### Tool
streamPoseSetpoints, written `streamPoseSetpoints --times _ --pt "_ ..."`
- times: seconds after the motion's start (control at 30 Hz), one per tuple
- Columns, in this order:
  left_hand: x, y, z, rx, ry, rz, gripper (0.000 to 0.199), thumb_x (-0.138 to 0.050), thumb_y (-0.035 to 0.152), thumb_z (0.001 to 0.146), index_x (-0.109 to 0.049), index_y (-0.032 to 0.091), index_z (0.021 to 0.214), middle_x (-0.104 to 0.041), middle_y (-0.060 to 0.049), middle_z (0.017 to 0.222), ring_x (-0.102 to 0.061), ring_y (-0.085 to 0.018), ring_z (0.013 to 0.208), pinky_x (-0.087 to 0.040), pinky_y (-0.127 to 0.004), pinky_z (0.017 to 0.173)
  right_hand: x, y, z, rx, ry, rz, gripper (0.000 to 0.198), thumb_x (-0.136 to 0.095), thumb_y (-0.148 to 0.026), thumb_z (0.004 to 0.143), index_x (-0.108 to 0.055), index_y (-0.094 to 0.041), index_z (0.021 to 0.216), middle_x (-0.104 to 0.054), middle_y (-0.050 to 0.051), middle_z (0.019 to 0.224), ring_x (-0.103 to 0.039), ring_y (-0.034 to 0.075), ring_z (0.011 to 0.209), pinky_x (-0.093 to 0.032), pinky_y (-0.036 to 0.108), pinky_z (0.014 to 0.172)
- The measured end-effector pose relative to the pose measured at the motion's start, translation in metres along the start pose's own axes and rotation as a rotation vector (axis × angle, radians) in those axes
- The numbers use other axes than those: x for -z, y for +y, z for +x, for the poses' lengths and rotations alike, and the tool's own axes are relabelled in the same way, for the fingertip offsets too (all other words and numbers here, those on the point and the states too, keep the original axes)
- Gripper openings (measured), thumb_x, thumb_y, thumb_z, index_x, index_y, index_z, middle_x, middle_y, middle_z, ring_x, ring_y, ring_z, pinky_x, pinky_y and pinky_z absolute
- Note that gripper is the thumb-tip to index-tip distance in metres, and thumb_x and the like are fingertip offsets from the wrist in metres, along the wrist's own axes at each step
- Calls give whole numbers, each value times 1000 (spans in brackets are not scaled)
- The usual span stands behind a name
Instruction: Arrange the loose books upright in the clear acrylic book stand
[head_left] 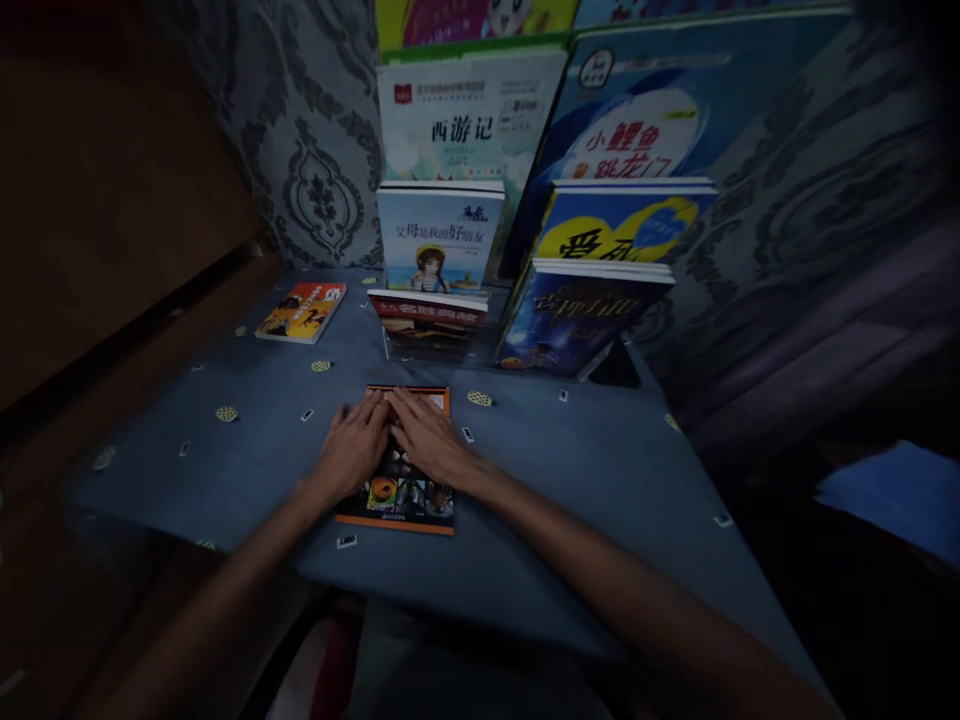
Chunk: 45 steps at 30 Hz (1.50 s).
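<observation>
A black book with an orange border (405, 520) lies flat near the front of the cloth-covered table, small animal pictures along its lower part. My left hand (358, 445) rests palm down on its left side, fingers stretched toward the top edge. On its upper right lies my right hand (427, 437), also flat with fingers extended. The fingertips of both hands meet near the top middle of the cover. Between them they hide much of the upper cover. Neither hand grips anything.
Behind stands a rack holding several upright books, among them a dark red one (427, 318), a dark blue one (577, 310) and a light blue one (442, 235). An orange book (301, 311) lies flat at the table's back left. Patterned curtain (322, 190) hangs behind the table (570, 480).
</observation>
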<state>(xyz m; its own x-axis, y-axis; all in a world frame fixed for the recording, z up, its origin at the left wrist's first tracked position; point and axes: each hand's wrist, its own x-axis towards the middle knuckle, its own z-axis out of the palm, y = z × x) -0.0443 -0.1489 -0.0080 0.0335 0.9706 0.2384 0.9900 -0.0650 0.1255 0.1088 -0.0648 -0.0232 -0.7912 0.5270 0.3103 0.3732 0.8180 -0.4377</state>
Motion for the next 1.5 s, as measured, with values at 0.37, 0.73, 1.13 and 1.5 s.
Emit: streamPoseSetpoints --times 0.37,0.73,1.13,1.5 --pt "-4 -6 -1 32 9 -51 36 -40 27 100 -54 16 132 -45 -20 157 -42 -35 145 -36 -57 114 28 30 -40 -231 95 -137 52 -46 -42 102 -51 -14 146 -52 19 153 -47 30 143 -28 58 120" --pt "5 -22 4 -2 -7 -94 47 -43 38 101 -49 17 143 -52 -16 153 -43 -30 145 -36 -51 116 30 35 -44 -229 89 -115 52 -45 -45 102 -53 -15 144 -52 17 153 -45 31 144 -27 58 120" --pt "4 27 48 -346 -172 -117 48 -39 28 102 -47 15 148 -50 -13 155 -43 -26 147 -28 -53 122 42 37 -44 -336 131 41 43 -40 -18 98 -64 -19 133 -53 14 153 -49 29 140 -36 55 118" --pt "-4 32 49 -451 -74 -149 42 -43 24 101 -58 13 139 -60 -15 145 -52 -29 138 -35 -55 116 39 41 -44 -273 139 -2 43 -42 -18 98 -64 -20 134 -58 11 148 -49 28 139 -40 54 114"
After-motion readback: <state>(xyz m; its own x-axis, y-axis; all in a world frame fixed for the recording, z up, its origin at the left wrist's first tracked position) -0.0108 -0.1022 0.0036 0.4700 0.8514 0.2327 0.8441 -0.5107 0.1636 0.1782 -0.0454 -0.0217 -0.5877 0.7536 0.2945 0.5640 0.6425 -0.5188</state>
